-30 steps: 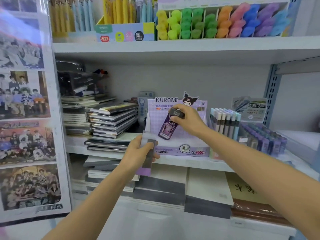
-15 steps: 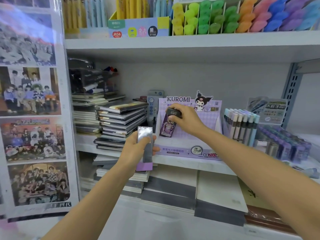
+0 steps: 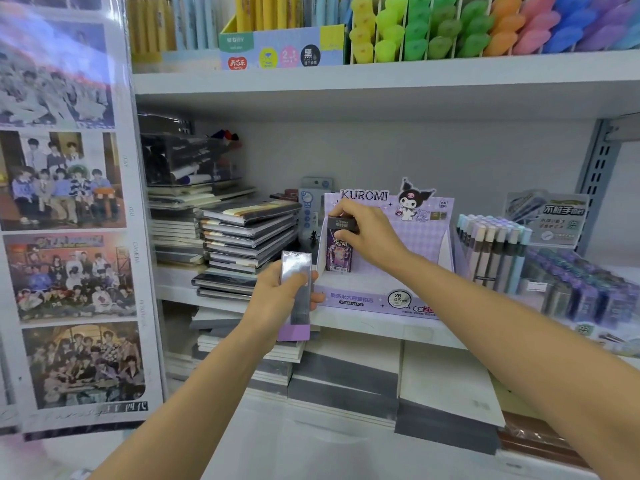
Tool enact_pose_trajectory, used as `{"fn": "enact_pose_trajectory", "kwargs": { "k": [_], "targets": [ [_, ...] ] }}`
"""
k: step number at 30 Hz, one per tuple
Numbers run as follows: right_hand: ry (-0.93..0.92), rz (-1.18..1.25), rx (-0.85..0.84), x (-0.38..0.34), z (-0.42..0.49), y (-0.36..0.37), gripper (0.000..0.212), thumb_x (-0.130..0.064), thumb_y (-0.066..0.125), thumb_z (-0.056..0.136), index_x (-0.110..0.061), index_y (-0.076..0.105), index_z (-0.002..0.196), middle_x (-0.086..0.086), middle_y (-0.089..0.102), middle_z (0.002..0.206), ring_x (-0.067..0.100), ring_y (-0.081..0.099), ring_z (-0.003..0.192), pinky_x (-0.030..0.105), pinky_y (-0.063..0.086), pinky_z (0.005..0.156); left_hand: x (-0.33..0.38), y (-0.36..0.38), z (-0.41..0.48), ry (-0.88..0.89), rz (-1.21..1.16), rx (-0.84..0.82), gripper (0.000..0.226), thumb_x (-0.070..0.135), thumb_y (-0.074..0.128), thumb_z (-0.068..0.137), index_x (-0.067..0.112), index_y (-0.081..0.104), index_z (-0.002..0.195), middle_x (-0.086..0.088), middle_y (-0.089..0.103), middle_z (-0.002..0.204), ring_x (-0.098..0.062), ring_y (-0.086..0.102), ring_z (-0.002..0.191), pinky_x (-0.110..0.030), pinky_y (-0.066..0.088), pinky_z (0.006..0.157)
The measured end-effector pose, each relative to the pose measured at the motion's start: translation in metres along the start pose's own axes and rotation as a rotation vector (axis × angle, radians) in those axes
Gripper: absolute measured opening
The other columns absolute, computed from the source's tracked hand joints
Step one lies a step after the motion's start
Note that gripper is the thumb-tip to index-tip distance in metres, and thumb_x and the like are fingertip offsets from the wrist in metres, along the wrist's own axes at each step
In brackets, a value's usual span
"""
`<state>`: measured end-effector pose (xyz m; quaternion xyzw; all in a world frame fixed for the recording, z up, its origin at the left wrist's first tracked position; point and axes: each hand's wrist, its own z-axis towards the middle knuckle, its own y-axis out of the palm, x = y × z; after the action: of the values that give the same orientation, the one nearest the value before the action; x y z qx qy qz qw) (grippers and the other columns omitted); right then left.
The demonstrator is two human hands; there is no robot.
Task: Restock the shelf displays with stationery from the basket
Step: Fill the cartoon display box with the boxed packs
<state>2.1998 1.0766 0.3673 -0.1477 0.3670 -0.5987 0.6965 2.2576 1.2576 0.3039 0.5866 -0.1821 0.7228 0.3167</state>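
A purple Kuromi display box [image 3: 426, 237] stands on the middle shelf [image 3: 381, 327]. My right hand [image 3: 367, 233] pinches the black cap of a dark purple lead case [image 3: 339, 252], held upright inside the box's left end. My left hand [image 3: 280, 296] grips a long silvery pack with a lilac bottom [image 3: 296, 299], held upright just in front of the shelf edge, left of the box. The basket is out of view.
Stacked dark notebooks [image 3: 249, 237] lie left of the display box. Rows of pens [image 3: 491, 251] and purple packs [image 3: 585, 289] fill the shelf's right side. Coloured highlighters [image 3: 485, 26] line the upper shelf. Sketch pads [image 3: 346, 379] lie below. A photo poster [image 3: 69, 220] covers the left panel.
My right hand has lowered the lead case from a tilt to upright inside the display box. My left hand has raised the silvery pack a little. The camera has shifted.
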Motion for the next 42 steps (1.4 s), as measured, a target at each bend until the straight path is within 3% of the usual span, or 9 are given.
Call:
{"fn": "enact_pose_trajectory", "kwargs": {
  "k": [10, 16, 19, 23, 27, 31, 35, 38, 42],
  "targets": [
    [0.030, -0.200, 0.085, 0.006, -0.009, 0.016, 0.037, -0.005, 0.050, 0.095, -0.014, 0.058, 0.129, 0.012, 0.048, 0.119, 0.024, 0.048, 0.102, 0.033, 0.043, 0.085, 0.001, -0.001, 0.000, -0.033, 0.012, -0.001, 0.014, 0.011, 0.052, 0.098, 0.007, 0.061, 0.108, -0.009, 0.074, 0.092, -0.022, 0.074, 0.074, -0.030, 0.061, 0.065],
    [0.022, -0.267, 0.088, 0.001, -0.012, 0.008, 0.044, -0.008, 0.055, 0.095, -0.015, 0.050, 0.138, 0.002, 0.050, 0.110, 0.017, 0.045, 0.106, 0.031, 0.044, 0.087, 0.005, -0.002, -0.006, -0.021, 0.035, -0.013, 0.014, 0.010, 0.056, 0.096, 0.006, 0.060, 0.109, -0.017, 0.073, 0.095, -0.023, 0.074, 0.076, -0.029, 0.060, 0.064],
    [0.017, 0.006, 0.156, -0.012, -0.019, -0.003, 0.035, -0.020, 0.057, 0.095, -0.017, 0.057, 0.130, -0.003, 0.050, 0.110, 0.007, 0.048, 0.096, 0.020, 0.040, 0.082, 0.009, 0.000, -0.009, 0.002, 0.005, -0.044, 0.022, 0.007, 0.064, 0.091, 0.004, 0.058, 0.112, -0.018, 0.073, 0.096, -0.029, 0.073, 0.081, -0.034, 0.061, 0.071],
    [0.127, 0.567, -0.215, -0.033, -0.032, -0.011, 0.028, -0.022, 0.063, 0.092, -0.017, 0.064, 0.120, 0.003, 0.065, 0.096, 0.006, 0.064, 0.082, 0.021, 0.053, 0.077, 0.014, 0.009, -0.015, 0.005, -0.065, -0.099, 0.039, 0.008, 0.070, 0.085, 0.005, 0.049, 0.118, -0.017, 0.074, 0.094, -0.034, 0.073, 0.084, -0.032, 0.059, 0.066],
    [0.175, 0.630, -0.129, -0.034, -0.040, -0.020, 0.021, -0.006, 0.065, 0.090, -0.009, 0.068, 0.110, 0.013, 0.068, 0.095, 0.013, 0.063, 0.086, 0.027, 0.055, 0.083, 0.016, 0.011, -0.019, -0.032, 0.038, -0.111, 0.039, 0.019, 0.071, 0.086, 0.010, 0.051, 0.118, -0.012, 0.075, 0.094, -0.027, 0.073, 0.085, -0.037, 0.060, 0.073],
    [0.220, 0.570, 0.072, -0.023, -0.046, -0.034, 0.020, -0.004, 0.063, 0.090, -0.011, 0.067, 0.108, 0.002, 0.063, 0.103, 0.019, 0.064, 0.087, 0.027, 0.055, 0.076, 0.019, 0.002, -0.023, -0.089, 0.125, -0.059, 0.029, 0.016, 0.067, 0.090, 0.007, 0.058, 0.116, -0.015, 0.072, 0.093, -0.020, 0.069, 0.072, -0.032, 0.059, 0.069],
    [0.135, 0.475, -0.051, -0.017, -0.060, -0.041, 0.020, -0.015, 0.065, 0.091, -0.015, 0.070, 0.110, 0.001, 0.056, 0.123, 0.013, 0.063, 0.098, 0.022, 0.053, 0.086, 0.029, 0.001, -0.028, -0.103, -0.068, 0.019, 0.021, 0.010, 0.065, 0.091, 0.007, 0.060, 0.111, -0.013, 0.070, 0.078, -0.017, 0.063, 0.058, -0.024, 0.055, 0.057],
    [0.069, 0.428, -0.191, -0.015, -0.074, -0.044, 0.025, -0.020, 0.072, 0.085, -0.021, 0.072, 0.110, -0.004, 0.068, 0.108, 0.007, 0.064, 0.091, 0.019, 0.053, 0.084, 0.036, 0.007, -0.030, -0.112, -0.151, 0.051, 0.019, 0.017, 0.060, 0.095, 0.005, 0.065, 0.108, -0.008, 0.072, 0.073, -0.015, 0.061, 0.058, -0.024, 0.056, 0.059],
    [0.144, 0.480, -0.103, -0.013, -0.084, -0.046, 0.018, -0.015, 0.068, 0.089, -0.016, 0.071, 0.106, -0.002, 0.072, 0.082, 0.013, 0.066, 0.065, 0.021, 0.051, 0.061, 0.042, 0.018, -0.032, -0.115, -0.321, 0.013, 0.048, 0.051, 0.048, 0.096, 0.007, 0.062, 0.108, -0.007, 0.068, 0.081, -0.017, 0.063, 0.067, -0.029, 0.055, 0.065]
  ]
}}
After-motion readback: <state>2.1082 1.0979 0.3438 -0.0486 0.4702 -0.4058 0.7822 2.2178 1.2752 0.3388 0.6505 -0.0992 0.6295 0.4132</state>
